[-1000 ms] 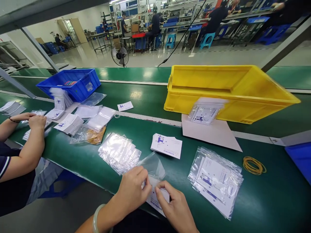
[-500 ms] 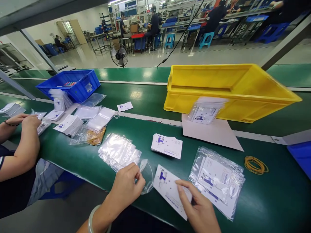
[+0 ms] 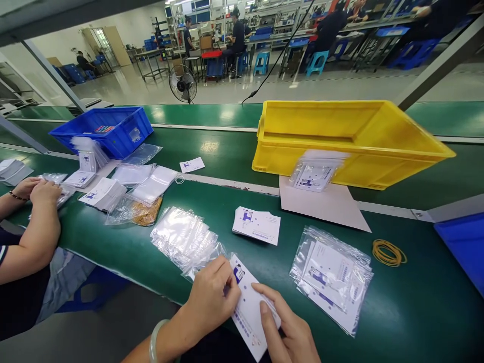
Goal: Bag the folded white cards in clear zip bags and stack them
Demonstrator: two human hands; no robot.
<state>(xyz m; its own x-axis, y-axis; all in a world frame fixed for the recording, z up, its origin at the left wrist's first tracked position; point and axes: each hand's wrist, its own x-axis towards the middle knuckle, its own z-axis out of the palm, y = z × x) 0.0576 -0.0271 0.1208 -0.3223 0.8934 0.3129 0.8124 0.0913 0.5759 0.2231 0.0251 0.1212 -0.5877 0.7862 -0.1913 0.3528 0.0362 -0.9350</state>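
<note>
My left hand (image 3: 214, 295), with a pale bangle (image 3: 154, 340) at the wrist, is closed in a pinch on a clear plastic bag (image 3: 216, 252), mostly hidden by the hand. Between thumb and fingers my right hand (image 3: 289, 327) grips a white printed card (image 3: 247, 312). The card's far end meets my left fingers; whether it is inside the bag is hard to see. Beyond my left hand lies a spread of clear bags (image 3: 183, 237). A stack of cards (image 3: 257, 225) sits ahead, and bagged cards (image 3: 333, 277) are piled at right.
A yellow bin (image 3: 351, 146) stands behind a grey board (image 3: 321, 206) with bagged cards (image 3: 315, 174). Rubber bands (image 3: 388, 253) lie at right. At left are a blue bin (image 3: 106, 131), a bag of rubber bands (image 3: 145, 212) and a co-worker's hands (image 3: 41, 190).
My two hands have come together, and the card has moved left to meet my left fingers. The clear bag that showed beside my left hand is now mostly covered. The view has shifted slightly.
</note>
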